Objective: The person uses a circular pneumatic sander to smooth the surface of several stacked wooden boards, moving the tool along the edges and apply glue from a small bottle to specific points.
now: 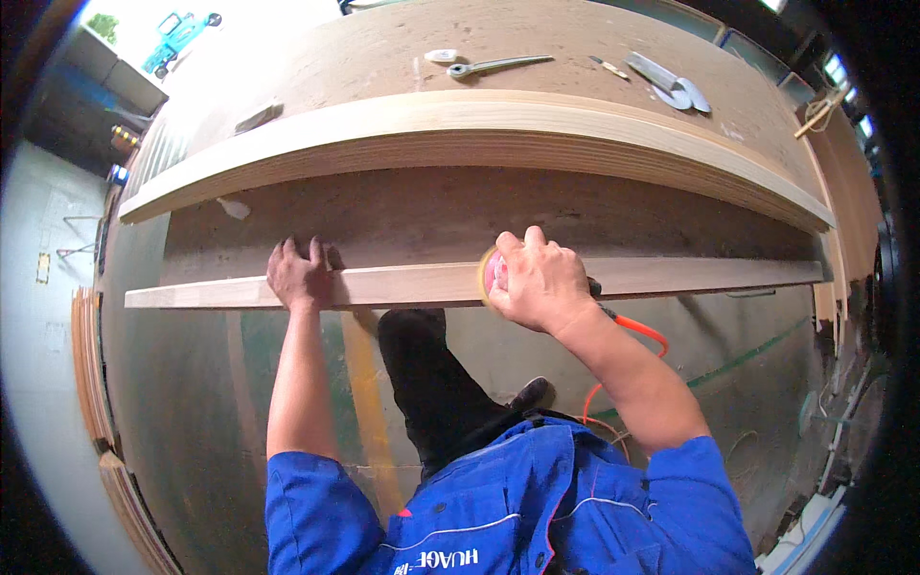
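A long pale wooden board (407, 285) lies along the near edge of the workbench. My left hand (300, 276) holds it left of the middle, with the fingers reaching over its far side. Right of the middle, my right hand (543, 283) is wrapped round a small round power sander (492, 275) with a pink and yellow body. The sander rests against the board; its working face is hidden. From beneath my right forearm an orange hose (644, 330) runs down toward the floor.
Beyond the board, several long pale boards (479, 115) lie side by side across the workbench (374, 216). A ratchet wrench (498, 65), a knife (609, 67) and a metal scraper (661, 79) are at the back. More boards (91, 369) lean at the left.
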Tool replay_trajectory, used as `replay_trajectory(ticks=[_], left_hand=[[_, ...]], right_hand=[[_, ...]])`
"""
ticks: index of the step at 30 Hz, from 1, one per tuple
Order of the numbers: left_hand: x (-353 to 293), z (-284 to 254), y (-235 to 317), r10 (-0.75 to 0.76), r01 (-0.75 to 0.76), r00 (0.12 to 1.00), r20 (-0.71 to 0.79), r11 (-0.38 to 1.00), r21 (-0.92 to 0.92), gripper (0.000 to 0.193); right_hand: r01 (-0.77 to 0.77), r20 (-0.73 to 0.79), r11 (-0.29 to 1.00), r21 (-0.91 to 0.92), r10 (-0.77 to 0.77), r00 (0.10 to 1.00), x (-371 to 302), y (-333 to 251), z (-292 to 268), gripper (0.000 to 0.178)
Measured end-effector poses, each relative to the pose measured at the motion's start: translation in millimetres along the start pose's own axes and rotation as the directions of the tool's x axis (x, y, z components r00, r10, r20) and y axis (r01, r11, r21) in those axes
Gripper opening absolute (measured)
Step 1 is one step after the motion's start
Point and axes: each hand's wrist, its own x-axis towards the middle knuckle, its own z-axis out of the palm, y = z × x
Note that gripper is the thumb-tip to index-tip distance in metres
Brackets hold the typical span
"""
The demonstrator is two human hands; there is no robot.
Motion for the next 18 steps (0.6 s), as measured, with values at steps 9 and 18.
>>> replay_trajectory(ticks=[9, 18], left_hand=[[-2, -7, 5, -0.037, 0.037, 0.999, 0.011, 0.999, -0.032, 0.068], [-3, -1, 3, -0.046, 0.044, 0.997, -0.058, 0.998, -0.037, 0.061]], right_hand=[[0.134, -0.052, 0.991, -0.004, -0.134, 0.99, 23, -35, 7, 0.042], [0.204, -0.005, 0.979, -0.01, -0.204, 0.979, 37, -80, 12, 0.036]])
